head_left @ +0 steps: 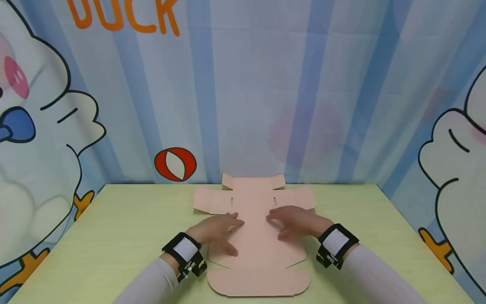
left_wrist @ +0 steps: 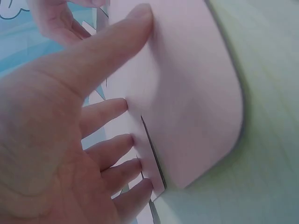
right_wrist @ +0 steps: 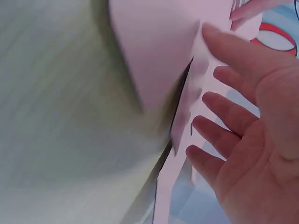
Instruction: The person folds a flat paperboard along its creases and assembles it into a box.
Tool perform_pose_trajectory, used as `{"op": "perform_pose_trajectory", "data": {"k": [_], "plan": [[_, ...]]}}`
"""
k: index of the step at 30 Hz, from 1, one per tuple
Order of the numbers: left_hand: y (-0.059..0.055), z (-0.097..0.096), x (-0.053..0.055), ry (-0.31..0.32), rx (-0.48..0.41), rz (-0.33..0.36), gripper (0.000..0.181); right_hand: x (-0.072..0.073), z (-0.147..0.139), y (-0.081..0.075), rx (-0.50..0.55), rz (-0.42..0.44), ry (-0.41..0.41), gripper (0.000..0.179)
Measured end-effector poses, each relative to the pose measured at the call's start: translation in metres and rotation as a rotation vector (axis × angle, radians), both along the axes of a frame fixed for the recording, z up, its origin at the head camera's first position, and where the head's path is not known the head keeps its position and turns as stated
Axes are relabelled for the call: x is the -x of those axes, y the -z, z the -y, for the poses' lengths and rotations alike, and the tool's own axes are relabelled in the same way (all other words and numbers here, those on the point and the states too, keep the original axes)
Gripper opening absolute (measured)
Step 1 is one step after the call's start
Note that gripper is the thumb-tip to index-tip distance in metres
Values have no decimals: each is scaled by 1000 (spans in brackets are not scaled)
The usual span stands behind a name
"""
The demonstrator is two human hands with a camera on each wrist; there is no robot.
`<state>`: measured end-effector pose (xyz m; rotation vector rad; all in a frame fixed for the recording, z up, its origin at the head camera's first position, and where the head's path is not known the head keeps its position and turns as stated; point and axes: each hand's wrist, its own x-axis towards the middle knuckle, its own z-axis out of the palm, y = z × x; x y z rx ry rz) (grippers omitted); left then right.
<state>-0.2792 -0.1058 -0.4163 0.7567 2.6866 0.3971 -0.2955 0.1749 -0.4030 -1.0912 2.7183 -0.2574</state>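
Observation:
An unfolded pink cardboard box (head_left: 258,249) lies on the table, its rounded front flap (head_left: 258,283) towards me and its side flaps spread out. On its left side is my left hand (head_left: 216,230), fingers extended. The left wrist view shows those fingertips (left_wrist: 133,140) on a side flap, with the thumb (left_wrist: 117,37) over the wider panel. My right hand (head_left: 298,221) reaches over the opposite side, palm down. In the right wrist view its fingers (right_wrist: 224,126) are loosely spread beside a slightly raised side flap (right_wrist: 184,112); whether all of them touch it I cannot tell.
The pale yellow-green table (head_left: 133,236) extends to both sides of the cardboard. Behind it hangs a blue striped curtain (head_left: 250,105) with cartoon ducks and a red-and-white ball (head_left: 175,164) printed on it. Small upturned tabs (head_left: 279,181) stand at the cardboard's far end.

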Motion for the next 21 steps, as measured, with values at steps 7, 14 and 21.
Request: {"op": "perform_pose_trajectory", "data": {"k": [7, 14, 21], "plan": [[0, -2, 2, -11, 8, 0, 84, -9, 17, -1, 58, 35, -66, 66], [1, 0, 2, 15, -5, -18, 81, -18, 30, 2, -35, 62, -21, 69], [-1, 13, 32, -11, -61, -253, 65, -18, 30, 3, -60, 14, -63, 70]]}}
